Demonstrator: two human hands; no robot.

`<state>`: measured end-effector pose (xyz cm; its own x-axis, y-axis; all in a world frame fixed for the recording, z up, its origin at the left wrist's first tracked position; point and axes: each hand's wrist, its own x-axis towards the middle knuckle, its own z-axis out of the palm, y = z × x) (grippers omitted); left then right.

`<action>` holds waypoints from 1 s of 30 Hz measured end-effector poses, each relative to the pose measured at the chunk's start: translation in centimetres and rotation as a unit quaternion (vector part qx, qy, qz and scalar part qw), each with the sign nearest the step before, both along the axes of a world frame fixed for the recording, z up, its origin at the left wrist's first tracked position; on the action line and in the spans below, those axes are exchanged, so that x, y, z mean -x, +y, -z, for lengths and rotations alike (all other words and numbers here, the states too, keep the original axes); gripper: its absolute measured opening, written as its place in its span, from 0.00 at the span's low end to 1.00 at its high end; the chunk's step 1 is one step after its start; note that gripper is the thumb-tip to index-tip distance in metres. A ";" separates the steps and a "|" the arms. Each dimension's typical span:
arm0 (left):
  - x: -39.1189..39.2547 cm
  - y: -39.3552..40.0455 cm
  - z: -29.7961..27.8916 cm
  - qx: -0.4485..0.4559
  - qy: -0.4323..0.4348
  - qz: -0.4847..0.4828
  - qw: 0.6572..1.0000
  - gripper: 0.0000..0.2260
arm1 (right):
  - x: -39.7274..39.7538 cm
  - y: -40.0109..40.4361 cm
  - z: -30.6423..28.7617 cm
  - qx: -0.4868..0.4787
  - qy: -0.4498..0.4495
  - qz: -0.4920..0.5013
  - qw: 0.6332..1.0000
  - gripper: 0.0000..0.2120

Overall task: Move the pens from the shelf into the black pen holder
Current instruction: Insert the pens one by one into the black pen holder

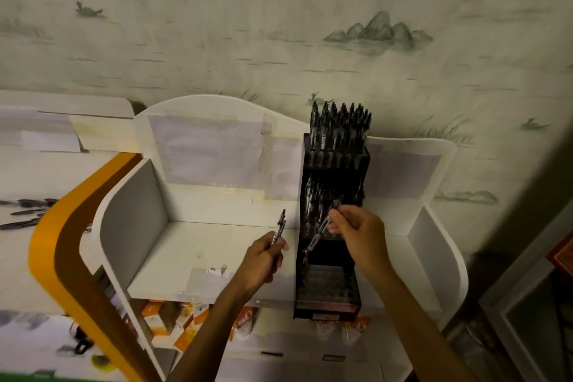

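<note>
**Pens in both hands at the tiered black holder**

The black pen holder [333, 220] stands upright on the white shelf [192, 257], toward its right side, with its back against the shelf's rear panel. It has stepped tiers. The top tier is packed with dark pens [339, 130] standing upright, their caps rising above the rear panel. The middle tier holds further pens, though the dim light makes their number impossible to judge. The lowest tier, nearest the camera, shows a grid of slots in which no pen can be made out.

The right hand [359, 236] is at the front of the holder's middle tier, fingers curled, pinching a pen [319, 234] that slants down and to the left across the holder's front. Its lower tip lies near the boundary between the middle and lowest tiers; whether it touches the holder cannot be determined.

The left hand [263, 260] is just left of the holder, above the shelf floor, fingers closed around a second pen [279, 226] that points up and away from the camera, clear of the holder.

Taped paper patches [207, 149] cover parts of the rear panel and the shelf's front edge. On the surface to the far left, beyond an orange and brown curved divider [59, 245], several loose pens [26, 211] lie flat. Orange boxes [173, 319] sit on the level beneath the shelf.
</note>
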<state>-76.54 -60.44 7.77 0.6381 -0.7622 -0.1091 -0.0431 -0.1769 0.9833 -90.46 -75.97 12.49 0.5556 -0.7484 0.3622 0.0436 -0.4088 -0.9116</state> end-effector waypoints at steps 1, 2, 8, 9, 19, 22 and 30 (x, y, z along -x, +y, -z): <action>-0.1 0.0 0.0 0.000 -0.012 -0.008 1.000 0.12 | 0.3 -0.1 0.3 0.024 0.024 -0.002 0.999 0.04; -0.1 0.0 0.0 0.002 -0.029 -0.014 0.999 0.12 | 0.4 -0.2 0.7 0.044 0.044 -0.003 0.998 0.03; -0.1 -0.1 0.4 0.005 -0.101 -0.046 0.994 0.11 | 0.3 -0.4 4.0 0.147 0.131 0.001 0.980 0.05; 0.0 -0.1 0.4 0.003 -0.100 -0.050 0.994 0.11 | 0.2 -0.3 4.5 0.158 0.142 0.003 0.977 0.06; 0.9 -0.4 -0.1 0.009 -0.089 -0.042 0.995 0.10 | -1.0 0.3 7.4 0.160 0.232 0.020 0.959 0.07; 1.0 -0.4 0.1 0.005 -0.094 -0.043 0.995 0.11 | -1.3 0.5 7.4 0.162 0.243 0.029 0.956 0.08; 0.7 -0.5 0.5 0.011 -0.093 -0.041 0.995 0.12 | -1.3 0.6 8.6 0.152 0.306 0.029 0.939 0.10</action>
